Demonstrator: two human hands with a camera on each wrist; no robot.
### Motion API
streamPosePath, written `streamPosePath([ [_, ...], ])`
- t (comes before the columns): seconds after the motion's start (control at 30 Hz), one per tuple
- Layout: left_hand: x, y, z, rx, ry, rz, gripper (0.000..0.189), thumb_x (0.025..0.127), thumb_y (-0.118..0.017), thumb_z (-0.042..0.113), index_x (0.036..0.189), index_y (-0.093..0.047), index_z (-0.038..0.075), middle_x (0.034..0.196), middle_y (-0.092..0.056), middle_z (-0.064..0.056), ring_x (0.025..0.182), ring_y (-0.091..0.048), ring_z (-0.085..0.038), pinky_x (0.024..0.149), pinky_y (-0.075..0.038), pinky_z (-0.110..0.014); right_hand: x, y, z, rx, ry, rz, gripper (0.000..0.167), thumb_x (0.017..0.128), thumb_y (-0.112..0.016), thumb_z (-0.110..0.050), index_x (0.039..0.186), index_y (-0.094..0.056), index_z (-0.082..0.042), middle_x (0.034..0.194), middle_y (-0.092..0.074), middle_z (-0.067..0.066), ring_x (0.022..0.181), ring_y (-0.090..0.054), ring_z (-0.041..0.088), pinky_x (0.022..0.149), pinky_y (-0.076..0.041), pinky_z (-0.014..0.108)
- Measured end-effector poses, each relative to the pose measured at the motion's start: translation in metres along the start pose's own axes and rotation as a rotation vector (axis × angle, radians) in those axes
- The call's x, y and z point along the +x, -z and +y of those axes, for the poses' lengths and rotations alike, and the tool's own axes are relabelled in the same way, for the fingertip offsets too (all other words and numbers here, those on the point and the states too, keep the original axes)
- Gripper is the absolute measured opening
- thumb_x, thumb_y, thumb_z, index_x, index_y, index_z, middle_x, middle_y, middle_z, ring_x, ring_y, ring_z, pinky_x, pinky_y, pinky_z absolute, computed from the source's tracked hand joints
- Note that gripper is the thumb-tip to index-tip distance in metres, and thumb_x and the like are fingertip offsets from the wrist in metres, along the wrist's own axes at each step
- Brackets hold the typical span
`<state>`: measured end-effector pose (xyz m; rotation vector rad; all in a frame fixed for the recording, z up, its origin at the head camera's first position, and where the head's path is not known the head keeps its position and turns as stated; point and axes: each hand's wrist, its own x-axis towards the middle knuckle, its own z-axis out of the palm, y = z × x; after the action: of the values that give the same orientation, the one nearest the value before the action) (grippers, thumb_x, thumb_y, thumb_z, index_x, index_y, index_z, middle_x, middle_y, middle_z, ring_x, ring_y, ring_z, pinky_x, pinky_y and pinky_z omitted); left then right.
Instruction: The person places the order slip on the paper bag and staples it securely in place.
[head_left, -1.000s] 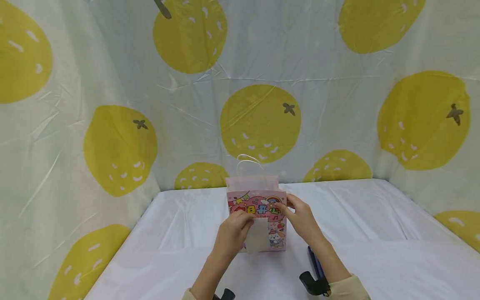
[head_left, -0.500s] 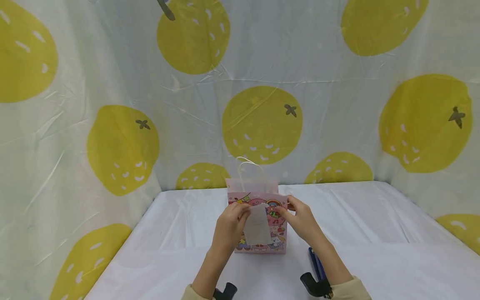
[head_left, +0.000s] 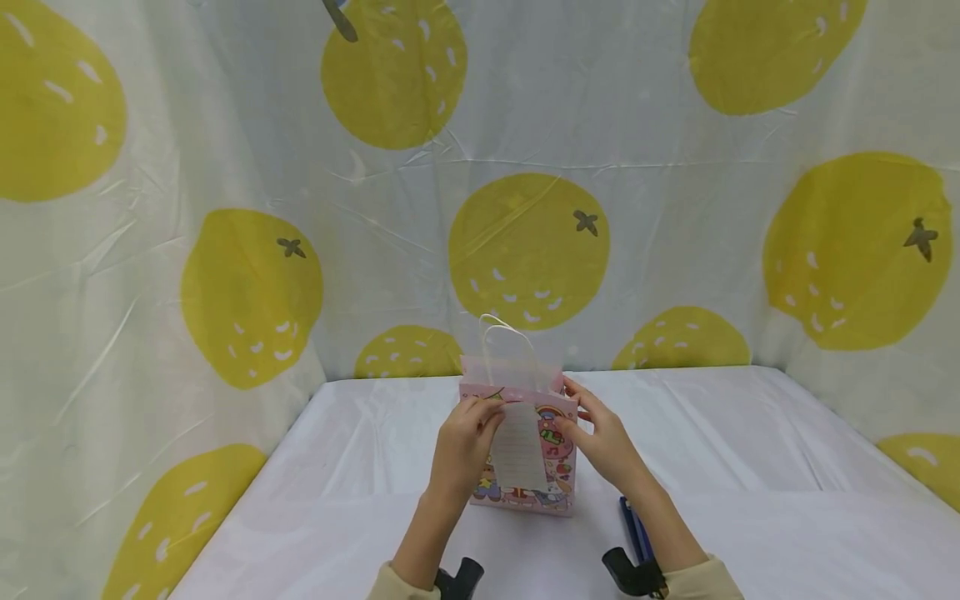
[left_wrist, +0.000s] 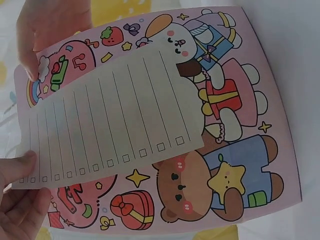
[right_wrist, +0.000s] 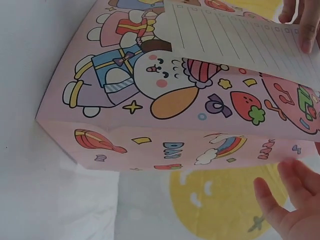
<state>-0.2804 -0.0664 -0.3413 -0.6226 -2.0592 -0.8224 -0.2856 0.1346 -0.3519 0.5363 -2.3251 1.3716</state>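
Paper checklist [left_wrist: 107, 122], likely light and limp, best edge-held; left hand [head_left: 462, 442] pinches its end; right hand [head_left: 602, 433] grips pink gift bag [right_wrist: 137, 117].

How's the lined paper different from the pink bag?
Look: the lined paper is pale, with thin straight lines and little boxes, while the pink bag is covered in colourful cartoon pictures.
Size: the lined paper is smaller and hides only part of the pink bag's front.
Held by: the left hand pinches the lined paper; the right hand touches the pink bag's side edge.
Both have printing on them.
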Motion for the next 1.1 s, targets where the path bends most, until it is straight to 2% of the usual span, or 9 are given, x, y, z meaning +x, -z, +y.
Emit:
streamPosePath([
  [0.1, 0.002, -0.001, 0.001, -0.009, 0.007, 0.009, 0.012, 0.08, -0.067, 0.009, 0.091, -0.068, 0.01, 0.083, -0.064, 0.002, 0.068, -0.05, -0.007, 0.06, -0.045, -0.016, 0.0, 0.0, -0.001, 0.013, 0.003, -0.008, 0.052, 0.088, -0.057, -0.021, 0.135, -0.04, -0.005, 0.137, -0.043, 0.017, 0.121, -0.044, 0.038, 0.093, -0.039, 0.055],
  [0.2, 0.004, -0.002, 0.001, -0.015, 0.015, 0.02, 0.012, 0.079, -0.068, 0.009, 0.092, -0.068, 0.009, 0.083, -0.063, 0.001, 0.068, -0.049, -0.007, 0.059, -0.044, -0.016, 0.0, 0.0, -0.001, 0.041, 0.024, -0.001, 0.037, 0.088, -0.058, -0.017, 0.12, -0.05, -0.002, 0.136, -0.043, 0.018, 0.123, -0.042, 0.036, 0.094, -0.039, 0.053],
  [0.33, 0.006, -0.003, 0.0, -0.031, 0.03, 0.032, 0.012, 0.079, -0.068, 0.009, 0.091, -0.068, 0.009, 0.085, -0.063, 0.001, 0.069, -0.047, -0.007, 0.059, -0.043, -0.016, 0.0, -0.001, -0.001, 0.1, 0.018, 0.005, 0.028, 0.086, -0.06, -0.014, 0.109, -0.05, -0.003, 0.132, -0.045, 0.018, 0.125, -0.039, 0.037, 0.094, -0.039, 0.053],
  [0.5, 0.007, -0.005, -0.001, -0.028, 0.027, 0.055, 0.011, 0.078, -0.069, 0.01, 0.089, -0.067, 0.009, 0.084, -0.062, 0.001, 0.069, -0.045, -0.006, 0.059, -0.041, -0.016, -0.001, -0.002, 0.0, 0.139, -0.024, -0.002, 0.052, 0.086, -0.062, -0.014, 0.13, -0.036, -0.008, 0.13, -0.046, 0.017, 0.125, -0.04, 0.038, 0.096, -0.038, 0.054],
  [0.67, 0.007, -0.006, 0.0, -0.031, 0.069, 0.063, 0.012, 0.077, -0.07, 0.013, 0.087, -0.065, 0.009, 0.078, -0.056, 0.001, 0.066, -0.043, -0.006, 0.056, -0.04, -0.016, 0.0, -0.001, 0.001, 0.139, -0.015, -0.004, 0.066, 0.086, -0.062, -0.014, 0.141, -0.027, -0.012, 0.128, -0.045, 0.018, 0.12, -0.044, 0.036, 0.094, -0.039, 0.054],
  [0.9, 0.01, -0.008, 0.001, -0.042, 0.107, 0.073, 0.014, 0.078, -0.069, 0.015, 0.089, -0.063, 0.008, 0.083, -0.057, -0.002, 0.069, -0.048, -0.009, 0.059, -0.043, -0.019, 0.002, -0.001, 0.003, 0.087, -0.025, 0.005, 0.05, 0.086, -0.061, -0.017, 0.131, -0.043, -0.005, 0.12, -0.049, 0.014, 0.116, -0.046, 0.034, 0.093, -0.042, 0.051],
  [1.1, 0.012, -0.01, 0.001, -0.007, 0.078, 0.115, 0.021, 0.074, -0.073, 0.016, 0.089, -0.06, 0.008, 0.082, -0.055, -0.003, 0.07, -0.047, -0.01, 0.063, -0.042, -0.021, 0.002, -0.001, 0.002, 0.102, -0.049, 0.014, 0.04, 0.086, -0.062, -0.014, 0.12, -0.048, -0.001, 0.116, -0.052, 0.015, 0.112, -0.049, 0.034, 0.095, -0.04, 0.052],
])
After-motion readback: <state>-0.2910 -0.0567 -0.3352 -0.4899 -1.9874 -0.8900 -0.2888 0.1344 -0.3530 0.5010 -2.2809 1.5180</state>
